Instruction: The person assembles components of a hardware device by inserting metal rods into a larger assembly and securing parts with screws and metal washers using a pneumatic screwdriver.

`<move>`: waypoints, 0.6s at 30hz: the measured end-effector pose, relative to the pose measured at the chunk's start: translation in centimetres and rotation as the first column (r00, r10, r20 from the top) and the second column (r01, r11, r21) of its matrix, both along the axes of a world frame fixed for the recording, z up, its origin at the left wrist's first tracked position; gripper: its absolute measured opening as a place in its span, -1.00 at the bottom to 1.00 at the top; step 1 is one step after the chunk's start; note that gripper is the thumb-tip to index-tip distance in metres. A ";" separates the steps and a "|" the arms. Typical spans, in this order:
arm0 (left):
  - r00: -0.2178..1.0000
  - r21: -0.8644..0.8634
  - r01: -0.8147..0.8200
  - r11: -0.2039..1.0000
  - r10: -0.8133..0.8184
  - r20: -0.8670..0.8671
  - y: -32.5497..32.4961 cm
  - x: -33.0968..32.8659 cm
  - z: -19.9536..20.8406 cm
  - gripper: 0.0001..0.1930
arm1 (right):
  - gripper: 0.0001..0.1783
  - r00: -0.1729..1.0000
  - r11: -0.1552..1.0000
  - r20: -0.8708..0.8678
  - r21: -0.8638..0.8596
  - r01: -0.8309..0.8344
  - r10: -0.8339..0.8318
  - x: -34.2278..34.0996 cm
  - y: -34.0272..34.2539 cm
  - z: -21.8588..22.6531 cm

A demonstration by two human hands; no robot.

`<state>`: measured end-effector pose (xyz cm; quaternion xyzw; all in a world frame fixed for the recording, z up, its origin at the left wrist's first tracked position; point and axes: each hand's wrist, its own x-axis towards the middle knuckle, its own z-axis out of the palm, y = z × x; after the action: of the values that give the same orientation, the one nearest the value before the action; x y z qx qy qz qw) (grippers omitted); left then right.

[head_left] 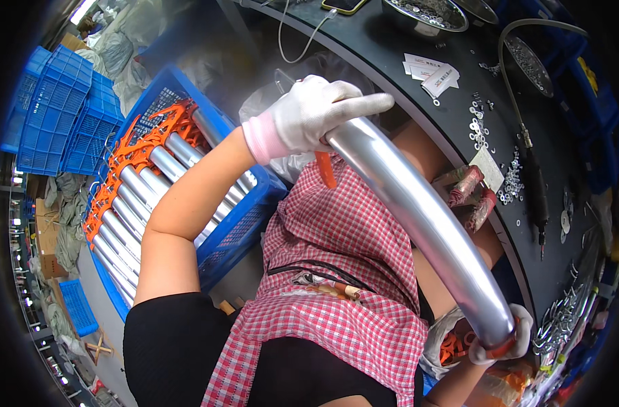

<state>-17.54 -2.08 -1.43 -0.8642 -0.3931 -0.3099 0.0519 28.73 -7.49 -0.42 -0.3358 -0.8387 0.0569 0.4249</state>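
Note:
A long, shiny silver metal tube (425,220) lies aslant in front of my body, above my lap. My left hand (316,112), in a white glove with a pink cuff, holds its far-left end with the index finger stretched out along it. Just below that hand an orange piece (326,169) hangs down; how it joins the tube is hidden. At the tube's near-right end my right hand (505,338), also gloved, is wrapped round the rim, with a bit of orange showing at the fingers.
To my left stands a blue crate (245,247) of silver tubes (167,163) with orange fittings (130,152). Stacked blue crates (55,112) rise behind. On the dark workbench (404,95) are loose washers (477,125), white cards (431,73), a hose-fed driver (536,193), metal bowls (428,15) and hooks (560,319).

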 end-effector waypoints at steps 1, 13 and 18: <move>1.000 -0.004 0.006 1.000 -0.006 0.002 0.2 0.3 0.1 -0.15 | -0.08 0.999 0.997 -0.043 0.067 0.036 -0.033 0.1 -0.2 0.1; 0.982 0.261 -0.100 0.960 0.137 -0.128 0.4 -0.5 0.3 -0.39 | -0.21 0.900 0.809 -0.260 -0.568 0.150 -0.350 -3.4 2.2 -2.8; 0.994 0.087 -0.114 0.990 0.113 0.013 0.0 -0.4 -0.5 -0.21 | -0.20 0.939 0.944 -0.272 -0.305 0.124 -0.211 -1.5 1.6 -3.7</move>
<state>-17.91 -2.07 -1.93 -0.8361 -0.4276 -0.3270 0.1058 27.25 -5.88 -4.16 -0.4512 -0.7154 0.1899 0.4985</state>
